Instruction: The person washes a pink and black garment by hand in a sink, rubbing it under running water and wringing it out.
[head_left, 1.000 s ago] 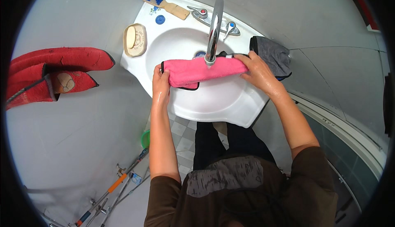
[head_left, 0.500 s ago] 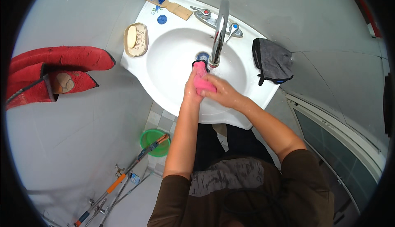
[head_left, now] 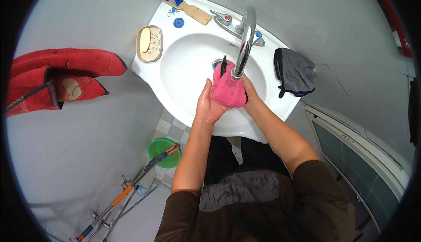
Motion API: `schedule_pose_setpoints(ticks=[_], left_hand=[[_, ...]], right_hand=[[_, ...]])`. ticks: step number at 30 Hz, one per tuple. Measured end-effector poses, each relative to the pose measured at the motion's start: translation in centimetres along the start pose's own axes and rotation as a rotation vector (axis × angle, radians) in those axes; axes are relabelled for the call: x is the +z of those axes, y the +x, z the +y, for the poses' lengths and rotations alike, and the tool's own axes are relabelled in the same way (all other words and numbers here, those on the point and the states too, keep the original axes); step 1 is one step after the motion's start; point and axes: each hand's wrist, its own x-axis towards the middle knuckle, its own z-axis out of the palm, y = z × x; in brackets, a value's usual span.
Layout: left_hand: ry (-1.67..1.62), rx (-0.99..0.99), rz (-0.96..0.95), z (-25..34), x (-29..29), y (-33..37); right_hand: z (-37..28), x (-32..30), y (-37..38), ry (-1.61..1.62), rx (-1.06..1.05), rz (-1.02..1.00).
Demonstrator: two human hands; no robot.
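Under the spout of the chrome faucet (head_left: pixel 250 27), a pink cloth (head_left: pixel 230 90) with black edging is spread over the white sink basin (head_left: pixel 180 66). My left hand (head_left: pixel 209 107) supports it from the left and below, palm turned up, with one digit stretched out beside it and the others hidden beneath. My right hand (head_left: pixel 251 95) holds its right edge, most of the fingers hidden behind the cloth. Wet skin glistens on my left palm. The cloth partly covers the drain (head_left: pixel 216 62).
A soap dish (head_left: pixel 156 51) with a soap bar (head_left: pixel 145 40), a blue round stopper (head_left: pixel 178 22) and a wooden brush (head_left: pixel 195 13) sit along the sink's left and back rim. A grey cloth mitt (head_left: pixel 298 71) lies on the right rim. A green basin (head_left: pixel 158 146) stands on the floor.
The pink cloth, bunched between my hands before, is now opened out beneath the spout. My left hand has turned palm up; my right hand has moved to the cloth's right side.
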Motion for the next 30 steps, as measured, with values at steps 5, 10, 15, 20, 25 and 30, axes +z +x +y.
schedule_pose_setpoints(ticks=[5,10,15,20,25,30], left_hand=[[0.173,0.022,0.079,0.4,0.9,-0.6],[0.463,-0.003,0.056,1.0,0.9,0.1],[0.632,0.003,0.155,0.2,1.5,1.4],[1.440,0.260,0.445,-1.4,0.7,3.0],[1.060,0.208,0.384,-2.2,-0.6,3.1],[0.227,-0.089,0.162,-1.5,0.4,1.8]], right_hand=[[-1.0,2.3,1.2,-0.104,0.106,0.017],[-2.3,4.5,2.9,-0.670,-0.039,0.039],[-2.2,3.1,4.1,-1.212,-0.302,-0.056],[-2.1,3.1,3.7,-1.447,-0.405,-0.018],[-2.5,4.7,3.4,-1.985,-0.354,-0.083],[-4.9,7.4,5.4,-1.865,-1.061,-0.147]])
